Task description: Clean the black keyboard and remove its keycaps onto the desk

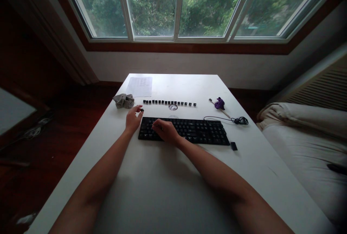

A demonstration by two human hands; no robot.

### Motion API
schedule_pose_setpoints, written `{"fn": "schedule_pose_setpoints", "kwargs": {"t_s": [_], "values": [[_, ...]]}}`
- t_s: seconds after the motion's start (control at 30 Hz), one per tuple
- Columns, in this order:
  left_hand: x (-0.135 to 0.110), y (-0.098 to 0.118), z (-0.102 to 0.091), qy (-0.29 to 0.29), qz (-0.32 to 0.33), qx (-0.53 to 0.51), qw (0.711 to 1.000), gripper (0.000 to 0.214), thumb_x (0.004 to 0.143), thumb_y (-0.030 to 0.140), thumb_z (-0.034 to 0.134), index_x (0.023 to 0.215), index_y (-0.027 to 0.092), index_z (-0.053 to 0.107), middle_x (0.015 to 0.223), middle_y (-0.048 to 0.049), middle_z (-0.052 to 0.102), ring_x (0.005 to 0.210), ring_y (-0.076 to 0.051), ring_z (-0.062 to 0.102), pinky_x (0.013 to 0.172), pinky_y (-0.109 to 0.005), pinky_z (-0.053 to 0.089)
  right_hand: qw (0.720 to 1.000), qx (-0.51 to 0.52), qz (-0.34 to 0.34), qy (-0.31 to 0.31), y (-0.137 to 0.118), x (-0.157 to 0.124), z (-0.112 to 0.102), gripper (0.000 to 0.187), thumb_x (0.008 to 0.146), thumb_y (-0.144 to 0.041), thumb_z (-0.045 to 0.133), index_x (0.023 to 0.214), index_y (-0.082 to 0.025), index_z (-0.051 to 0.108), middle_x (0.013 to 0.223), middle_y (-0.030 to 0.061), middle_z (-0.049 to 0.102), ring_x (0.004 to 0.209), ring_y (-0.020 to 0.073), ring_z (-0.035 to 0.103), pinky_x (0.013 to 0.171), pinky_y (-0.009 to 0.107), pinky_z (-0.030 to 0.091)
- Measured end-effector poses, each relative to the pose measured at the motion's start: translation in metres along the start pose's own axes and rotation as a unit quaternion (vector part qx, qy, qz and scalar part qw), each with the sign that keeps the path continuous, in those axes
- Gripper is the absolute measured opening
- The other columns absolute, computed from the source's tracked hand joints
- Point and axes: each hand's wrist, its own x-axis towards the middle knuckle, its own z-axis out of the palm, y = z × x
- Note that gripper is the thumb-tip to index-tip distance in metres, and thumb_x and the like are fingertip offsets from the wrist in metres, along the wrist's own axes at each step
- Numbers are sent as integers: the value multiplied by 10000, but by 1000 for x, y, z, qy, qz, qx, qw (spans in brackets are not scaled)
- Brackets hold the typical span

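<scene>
A black keyboard (204,131) lies across the white table in front of me. My left hand (132,118) is beyond its upper left corner, pinching a small black keycap (142,110) between thumb and fingertips. Over the left half of the keyboard, my right hand (166,131) has its fingers curled together above the keys; whether they hold anything is hidden. Behind the keyboard runs a row of several black keycaps (168,102). A small round, shiny object (172,107) sits just in front of that row.
A crumpled grey cloth (124,101) lies left, near a printed sheet of paper (140,86). At right are a purple cloth (219,103), a thin brush (210,100) and the coiled cable (240,120). A black rectangular piece (233,146) lies by the keyboard's right end.
</scene>
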Motion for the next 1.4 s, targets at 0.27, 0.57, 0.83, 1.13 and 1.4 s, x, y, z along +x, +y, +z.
{"fn": "schedule_pose_setpoints", "kwargs": {"t_s": [0.27,0.57,0.83,1.13,1.4], "values": [[41,-16,2,-23,63,191,979,237,875,212,611,1088,234,714,1113,-89,695,1104,-301,560,998,-455,408,974,77,-88,-193,-25,-25,35,114,928,-260,622,955,-164,675,828,44,720,716,131,659,688,208,480],[59,-30,27,-64,60,235,968,249,820,153,622,1014,255,740,1170,-92,647,1179,-320,498,984,-469,402,944,173,-57,-274,-18,-21,28,173,931,-286,639,955,-122,688,793,30,667,688,116,593,662,200,460],[59,-48,31,-55,23,183,981,262,817,163,611,1023,249,748,1102,-87,639,1103,-294,516,1024,-439,414,946,170,-63,-269,-17,-22,30,154,926,-271,638,951,-127,686,789,26,657,690,116,591,659,201,451],[60,-55,33,-53,-1,146,988,277,789,185,629,1036,234,744,1094,-90,632,1095,-298,519,1045,-440,415,947,162,-52,-273,-19,-21,28,165,925,-285,644,945,-127,689,765,18,645,665,106,566,652,198,443],[58,-57,34,-44,14,152,987,284,782,186,627,1038,234,740,1090,-83,639,1087,-293,522,1037,-424,423,948,159,-49,-273,-18,-21,29,163,926,-276,647,958,-123,694,774,24,655,673,111,574,657,203,448]]}}
